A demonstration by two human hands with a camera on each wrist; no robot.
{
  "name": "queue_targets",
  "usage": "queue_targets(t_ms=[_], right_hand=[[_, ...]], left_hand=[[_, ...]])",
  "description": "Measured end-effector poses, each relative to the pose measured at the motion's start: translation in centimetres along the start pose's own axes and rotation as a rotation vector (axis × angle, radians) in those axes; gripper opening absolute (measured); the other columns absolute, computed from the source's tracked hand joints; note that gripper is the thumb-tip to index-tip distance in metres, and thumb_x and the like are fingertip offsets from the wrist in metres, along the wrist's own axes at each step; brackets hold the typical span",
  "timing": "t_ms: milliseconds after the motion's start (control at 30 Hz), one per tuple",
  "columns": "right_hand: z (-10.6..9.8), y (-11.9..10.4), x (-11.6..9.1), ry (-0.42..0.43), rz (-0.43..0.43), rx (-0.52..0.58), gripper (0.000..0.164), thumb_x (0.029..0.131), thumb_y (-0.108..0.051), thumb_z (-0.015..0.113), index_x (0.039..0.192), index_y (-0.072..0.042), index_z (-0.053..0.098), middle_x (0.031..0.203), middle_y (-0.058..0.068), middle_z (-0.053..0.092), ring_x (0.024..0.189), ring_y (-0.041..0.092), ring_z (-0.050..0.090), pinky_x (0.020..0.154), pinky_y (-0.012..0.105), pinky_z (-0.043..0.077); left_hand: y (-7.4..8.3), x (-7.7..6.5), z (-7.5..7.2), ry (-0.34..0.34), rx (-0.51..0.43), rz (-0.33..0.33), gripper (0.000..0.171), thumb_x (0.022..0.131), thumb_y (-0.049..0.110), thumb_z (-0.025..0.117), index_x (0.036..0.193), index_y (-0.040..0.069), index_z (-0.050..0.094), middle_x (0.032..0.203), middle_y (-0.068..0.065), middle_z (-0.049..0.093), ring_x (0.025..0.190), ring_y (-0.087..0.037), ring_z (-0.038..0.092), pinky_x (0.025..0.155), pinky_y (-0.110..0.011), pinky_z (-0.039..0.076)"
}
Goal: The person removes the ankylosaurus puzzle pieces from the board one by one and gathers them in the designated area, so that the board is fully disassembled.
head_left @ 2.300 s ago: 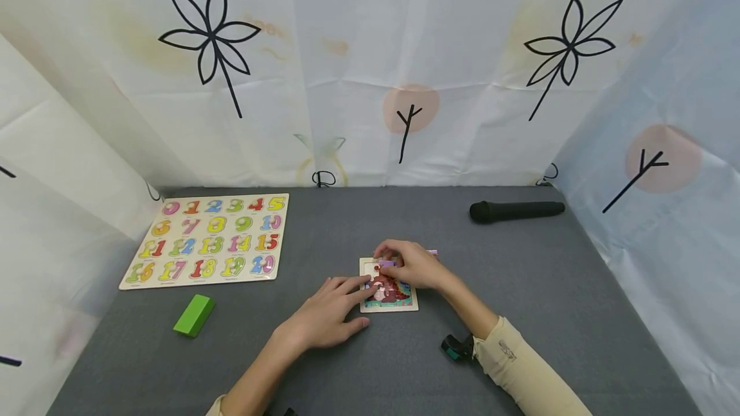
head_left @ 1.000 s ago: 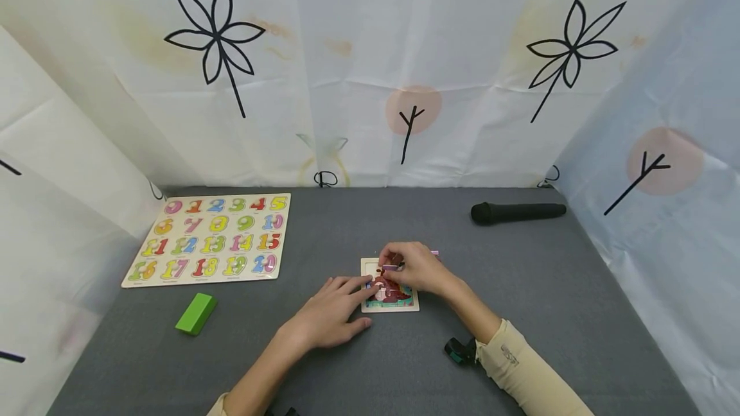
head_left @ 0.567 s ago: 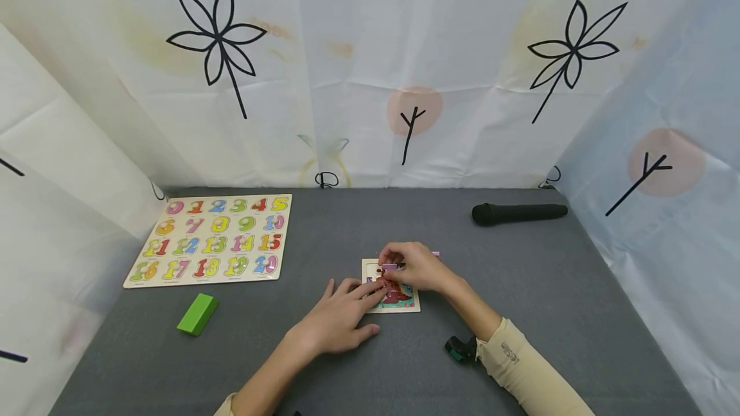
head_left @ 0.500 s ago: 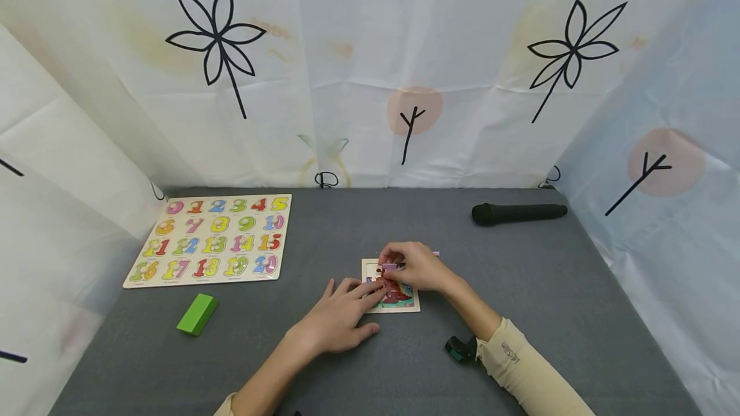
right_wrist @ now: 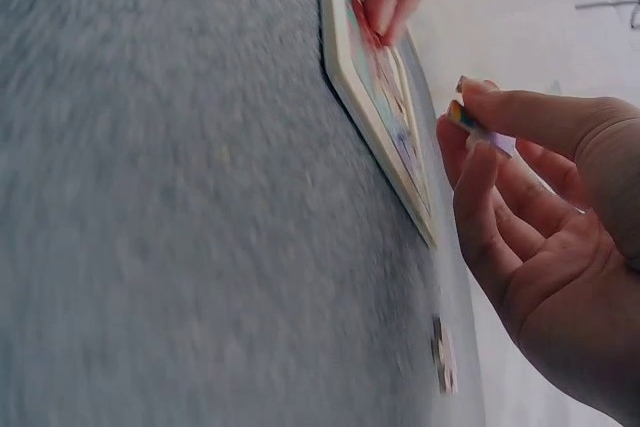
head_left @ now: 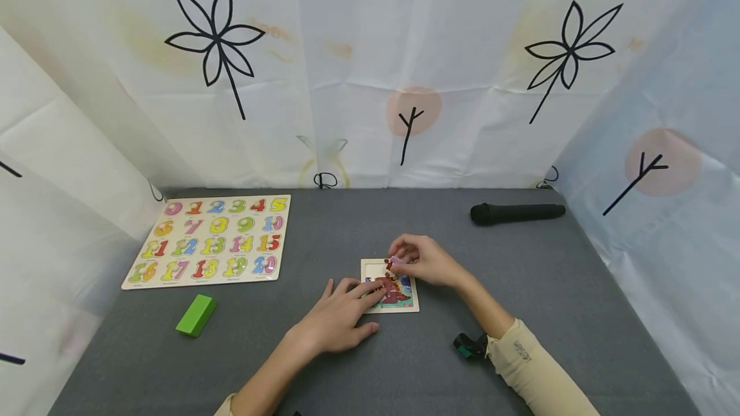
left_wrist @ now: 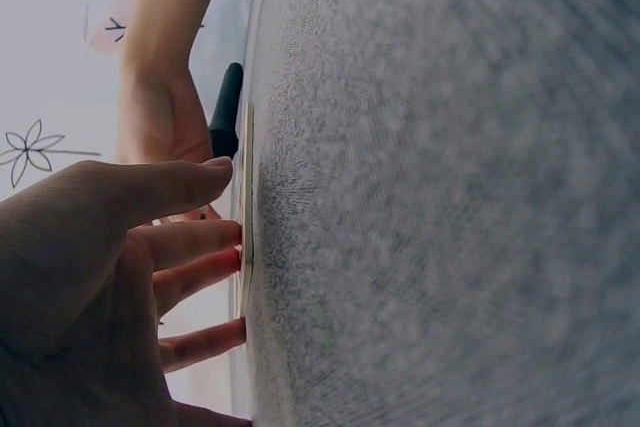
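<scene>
Grey table (head_left: 549, 287) — left hand (head_left: 332, 316) flat on the puzzle board (head_left: 409, 303), right hand (head_left: 424, 260) pinching a puzzle piece (right_wrist: 478, 125).

Number board (head_left: 211, 240) left, small puzzle (head_left: 390, 286) centre, microphone (head_left: 516, 212) right-rear.

Grey table (head_left: 549, 287), green block (head_left: 195, 314), black microphone (head_left: 516, 212), multicoloured number board (head_left: 215, 241).
</scene>
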State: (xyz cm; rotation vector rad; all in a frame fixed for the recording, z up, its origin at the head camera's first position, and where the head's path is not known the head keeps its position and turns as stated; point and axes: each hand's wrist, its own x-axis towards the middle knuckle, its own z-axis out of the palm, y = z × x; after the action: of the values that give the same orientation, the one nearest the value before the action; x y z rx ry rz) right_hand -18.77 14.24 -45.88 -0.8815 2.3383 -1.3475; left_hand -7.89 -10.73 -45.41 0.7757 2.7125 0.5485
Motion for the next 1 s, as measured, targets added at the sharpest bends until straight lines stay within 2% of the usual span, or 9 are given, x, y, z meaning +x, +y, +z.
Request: queue_targets(t_ms=[167,300,533,767,1000], right_hand=[[-1.3,0.7,-0.9,0.017,0.010,0.094,0.024,0.100,-0.006,0.077,0.121,0.002,0.069,0.105,0.023,0.077,0.073,0.025,0.069,0.063,0.030,0.058],[-2.5,1.4,-1.8,0.038,0.011,0.102,0.023,0.103,-0.006,0.073,0.124,0.003,0.070,0.108,0.024,0.079,0.076,0.034,0.071,0.061,0.034,0.057],[-4.7,2.7,-3.2,0.072,0.073,0.065,0.023,0.105,-0.011,0.071,0.125,0.000,0.072,0.109,0.022,0.079,0.079,0.026,0.072,0.064,0.033,0.059],[-6.5,4.4,-4.0,0.104,0.106,0.048,0.025,0.103,-0.007,0.072,0.125,0.005,0.073,0.106,0.026,0.078,0.077,0.017,0.071,0.064,0.030,0.060],[-7.7,5.0,-4.6,0.090,0.122,-0.012,0.022,0.104,-0.007,0.072,0.123,0.004,0.074,0.104,0.024,0.078,0.076,0.012,0.068,0.063,0.027,0.056]], left_hand=[[-0.2,0.1,0.2,-0.004,-0.004,-0.008,0.064,0.105,0.040,0.071,0.164,0.024,0.051,0.171,0.004,0.047,0.150,-0.031,0.046,0.122,-0.085,0.026],[-0.1,0.0,0.2,0.003,-0.011,-0.004,0.064,0.105,0.039,0.071,0.164,0.024,0.051,0.171,0.005,0.047,0.150,-0.031,0.045,0.122,-0.085,0.025],[0.1,-0.3,-0.1,0.007,-0.030,-0.001,0.065,0.104,0.036,0.072,0.164,0.022,0.051,0.172,0.003,0.046,0.150,-0.032,0.045,0.123,-0.085,0.023],[0.0,-0.2,0.0,0.000,-0.031,-0.008,0.065,0.104,0.038,0.071,0.164,0.024,0.051,0.172,0.004,0.046,0.151,-0.032,0.044,0.124,-0.084,0.022],[-0.1,0.0,0.1,-0.007,-0.031,-0.014,0.065,0.105,0.039,0.071,0.165,0.024,0.050,0.172,0.004,0.045,0.152,-0.031,0.043,0.124,-0.084,0.022]])
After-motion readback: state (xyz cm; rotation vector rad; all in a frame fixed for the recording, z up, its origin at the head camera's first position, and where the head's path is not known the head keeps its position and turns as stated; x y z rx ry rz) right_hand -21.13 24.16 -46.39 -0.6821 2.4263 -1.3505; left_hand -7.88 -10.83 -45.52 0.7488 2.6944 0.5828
